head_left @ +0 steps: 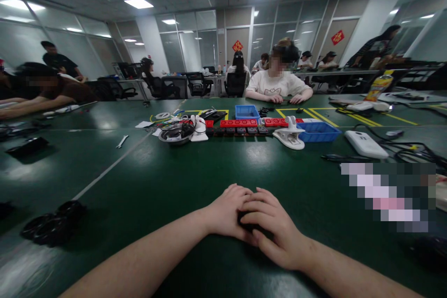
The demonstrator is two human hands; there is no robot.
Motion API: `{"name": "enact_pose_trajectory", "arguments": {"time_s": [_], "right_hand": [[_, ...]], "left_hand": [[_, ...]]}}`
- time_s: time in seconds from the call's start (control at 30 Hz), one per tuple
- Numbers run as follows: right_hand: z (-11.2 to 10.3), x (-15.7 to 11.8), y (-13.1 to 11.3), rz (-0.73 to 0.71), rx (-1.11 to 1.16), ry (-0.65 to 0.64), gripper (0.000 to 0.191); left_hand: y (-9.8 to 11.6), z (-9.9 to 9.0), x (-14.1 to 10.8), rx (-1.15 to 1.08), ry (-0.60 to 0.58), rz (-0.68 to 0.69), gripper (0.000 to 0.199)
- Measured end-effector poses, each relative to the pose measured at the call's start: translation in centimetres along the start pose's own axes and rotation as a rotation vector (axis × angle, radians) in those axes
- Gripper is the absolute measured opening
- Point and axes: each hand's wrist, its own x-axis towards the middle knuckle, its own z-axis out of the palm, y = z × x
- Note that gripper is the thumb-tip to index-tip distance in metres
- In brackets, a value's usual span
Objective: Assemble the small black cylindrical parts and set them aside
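Note:
Both hands meet low in the middle of the head view, over the green table [167,181]. My left hand [228,212] has its fingers bent and pressed together around a small black object [247,224]. Overlapping it from the right, my right hand [275,228] curls its fingers over the same object, fingertips on the left hand. Most of the black object is hidden under the fingers, so its kind is unclear.
Ahead lie a red power strip [237,123], a white clamp [290,135], blue trays [317,131] [247,112] and a dish of cables [176,134]. Black coils [52,226] sit left, a white box [365,144] right. A person [279,79] sits opposite.

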Motion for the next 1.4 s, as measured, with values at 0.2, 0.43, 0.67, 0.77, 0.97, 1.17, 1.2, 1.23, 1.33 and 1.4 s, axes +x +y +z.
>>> {"name": "enact_pose_trajectory", "arguments": {"time_s": [0.2, 0.43, 0.67, 0.77, 0.97, 1.17, 1.2, 1.23, 1.33, 1.4], "right_hand": [[0.7, -0.3, 1.3, 0.194, -0.029, 0.174, 0.031], [1.0, -0.1, 1.6, 0.334, -0.050, 0.184, 0.028], [1.0, 0.2, 1.5, 0.351, -0.046, 0.097, 0.018], [0.9, 0.3, 1.3, 0.351, -0.029, 0.100, 0.014], [0.5, 0.3, 0.8, 0.178, 0.046, 0.089, 0.023], [0.2, 0.1, 0.4, 0.099, 0.065, 0.013, 0.025], [0.1, 0.0, 0.3, 0.088, 0.065, 0.000, 0.023], [0.1, 0.0, 0.2, 0.076, 0.063, -0.012, 0.021], [-0.1, -0.2, 0.2, 0.057, 0.035, -0.026, 0.022], [-0.1, -0.2, 0.2, 0.058, 0.015, -0.008, 0.024]], "left_hand": [[0.7, 0.1, 0.0, -0.014, 0.061, -0.093, 0.082], [2.0, 0.2, 0.0, 0.037, 0.151, -0.249, 0.076], [2.5, 0.8, 0.1, 0.121, 0.136, -0.285, 0.055], [2.2, 0.7, 0.2, 0.097, 0.127, -0.261, 0.051], [1.0, 0.1, 0.4, 0.008, 0.052, -0.126, 0.040], [0.3, -0.1, 0.4, -0.011, 0.004, -0.038, 0.039], [0.3, -0.1, 0.4, -0.014, 0.008, -0.041, 0.042], [0.3, -0.1, 0.4, -0.016, 0.006, -0.036, 0.044], [0.4, -0.1, 0.2, 0.001, -0.011, 0.005, 0.048], [0.5, 0.0, 0.1, 0.016, -0.014, 0.008, 0.056]]}}
